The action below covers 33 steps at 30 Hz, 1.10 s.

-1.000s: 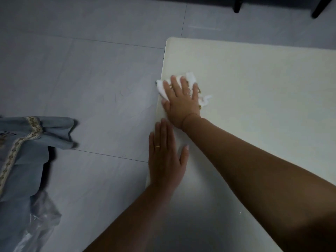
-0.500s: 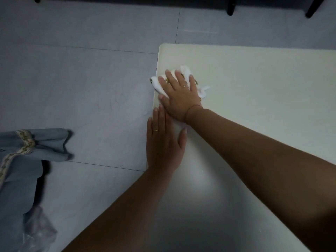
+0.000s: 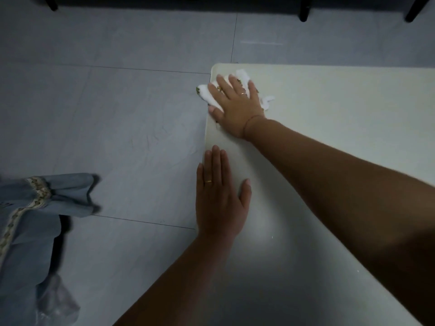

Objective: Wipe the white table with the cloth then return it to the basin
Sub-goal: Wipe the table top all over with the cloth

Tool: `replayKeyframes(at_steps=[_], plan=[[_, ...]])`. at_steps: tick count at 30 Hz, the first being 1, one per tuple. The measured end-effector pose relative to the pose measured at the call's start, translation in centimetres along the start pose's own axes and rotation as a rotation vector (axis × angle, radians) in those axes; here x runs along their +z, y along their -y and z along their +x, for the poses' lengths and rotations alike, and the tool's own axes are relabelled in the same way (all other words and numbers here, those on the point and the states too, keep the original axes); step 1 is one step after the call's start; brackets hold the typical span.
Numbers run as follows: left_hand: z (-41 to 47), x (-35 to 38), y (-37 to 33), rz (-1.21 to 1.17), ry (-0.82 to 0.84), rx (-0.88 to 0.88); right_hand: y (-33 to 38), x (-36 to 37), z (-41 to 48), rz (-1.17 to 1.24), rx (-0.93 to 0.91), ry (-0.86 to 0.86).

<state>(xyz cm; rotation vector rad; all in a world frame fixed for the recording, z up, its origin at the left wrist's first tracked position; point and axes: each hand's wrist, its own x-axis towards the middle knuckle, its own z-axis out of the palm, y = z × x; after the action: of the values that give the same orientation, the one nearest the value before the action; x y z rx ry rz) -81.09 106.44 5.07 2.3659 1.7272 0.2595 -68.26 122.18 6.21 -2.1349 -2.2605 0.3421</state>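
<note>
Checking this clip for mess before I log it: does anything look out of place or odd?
Nothing spilled or damaged. The cloth, bunched under the right hand, overhangs the white table's left edge near its far corner, and crumpled clear plastic lies on the floor at the lower left.

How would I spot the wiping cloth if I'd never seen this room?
Find the big white table on the right, then go to its far left corner. There the right hand presses flat on the cloth, which pokes over the edge. It is the only crumpled, bright white thing; the left hand lies on bare tabletop.
</note>
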Motion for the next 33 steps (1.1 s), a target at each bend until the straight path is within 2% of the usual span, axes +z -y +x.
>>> replayKeyframes(at_steps=[3,9,12,14,16,18,19,21,24,28,30,33], plan=[[0.0,0.0,0.0,0.013,0.000,-0.001,-3.0,-0.8,0.6,-0.017,-0.042,-0.005],[0.0,0.0,0.0,0.015,0.010,0.001,-9.6,-1.8,1.1,0.045,0.400,-0.036],[0.1,0.0,0.0,0.023,0.004,0.000,-8.3,-1.3,1.1,0.030,0.550,-0.033],[0.0,0.0,-0.1,0.036,0.013,0.001,-5.4,-0.9,0.9,0.005,0.473,-0.012],[0.0,0.0,-0.1,0.054,0.023,-0.001,-3.3,-0.4,0.3,-0.009,0.243,-0.002],[0.1,0.0,-0.1,0.076,0.032,-0.004,-3.9,-0.8,-0.7,-0.006,0.073,0.016],[0.1,-0.1,-0.1,0.078,0.034,-0.005,-5.2,-1.1,-1.1,-0.001,0.057,0.014],[0.2,-0.1,-0.1,0.073,0.032,-0.006,-8.6,-1.4,-2.0,0.007,0.161,-0.013],[0.3,-0.2,-0.2,0.078,0.036,-0.005,-12.9,-1.7,-3.8,0.038,0.420,-0.032],[0.4,-0.2,-0.3,0.097,0.045,-0.006,-10.2,-1.5,-3.8,0.077,0.621,-0.010],[0.3,-0.3,-0.3,0.103,0.043,-0.007,-6.8,-0.6,-4.1,0.055,0.520,-0.011],[0.3,-0.4,-0.4,0.104,0.064,0.001,-5.5,-0.3,-6.1,0.030,0.235,-0.010]])
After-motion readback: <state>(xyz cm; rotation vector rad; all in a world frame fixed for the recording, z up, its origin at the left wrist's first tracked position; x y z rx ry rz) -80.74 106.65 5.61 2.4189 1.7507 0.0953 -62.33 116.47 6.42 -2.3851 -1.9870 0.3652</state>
